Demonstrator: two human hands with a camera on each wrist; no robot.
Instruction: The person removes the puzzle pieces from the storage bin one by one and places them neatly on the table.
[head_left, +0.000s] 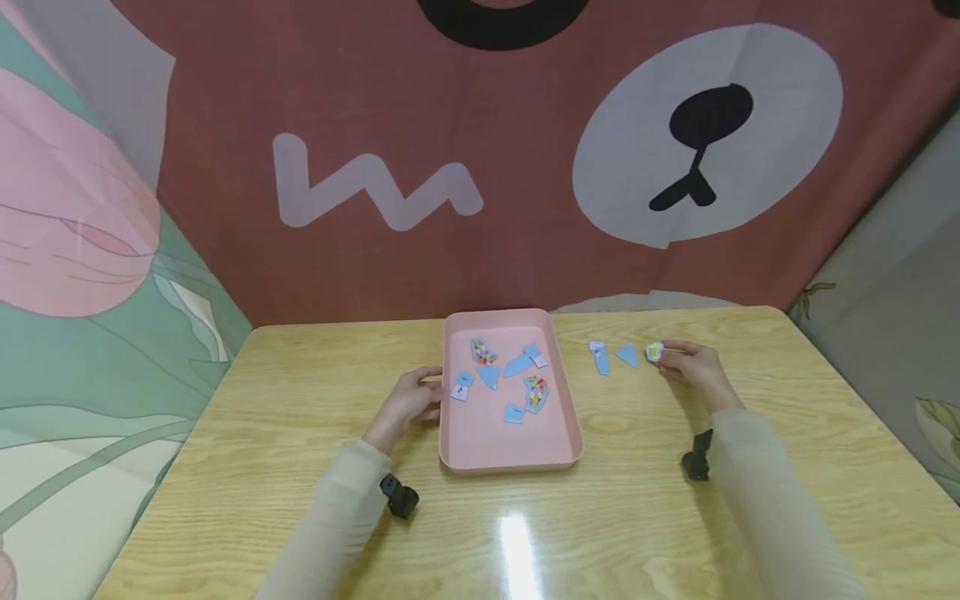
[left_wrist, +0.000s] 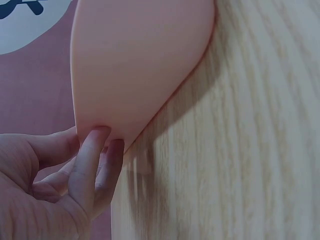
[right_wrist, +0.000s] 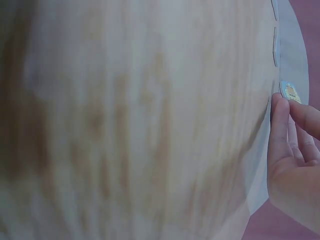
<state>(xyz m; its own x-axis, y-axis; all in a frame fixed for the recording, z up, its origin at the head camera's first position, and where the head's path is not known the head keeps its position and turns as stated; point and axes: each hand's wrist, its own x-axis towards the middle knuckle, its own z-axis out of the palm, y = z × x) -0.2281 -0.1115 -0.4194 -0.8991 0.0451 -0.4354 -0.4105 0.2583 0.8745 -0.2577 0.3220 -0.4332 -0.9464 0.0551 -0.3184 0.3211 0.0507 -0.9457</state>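
Note:
At the left side of a pink tray (head_left: 510,450), my left hand (head_left: 408,398) holds the edge with bent fingers. In the left wrist view, fingertips (left_wrist: 102,131) press the tray's outer wall, with another finger reaching the rim. My right hand (head_left: 697,371) pinches a small flat piece (head_left: 654,352), pale blue with a yellow pattern, between thumb and fingers. The right wrist view shows the same piece (right_wrist: 290,92) at the fingertips. To its left on the table lie a blue triangular piece (head_left: 627,355) and a longer blue-and-lilac piece (head_left: 599,357).
Inside the tray are several flat blue pieces, among them a triangle (head_left: 489,376) and two with multicoloured patches, one near the top (head_left: 482,352) and one at the right (head_left: 536,393). The wooden table (head_left: 300,400) meets a patterned cloth (head_left: 375,275) at its back edge.

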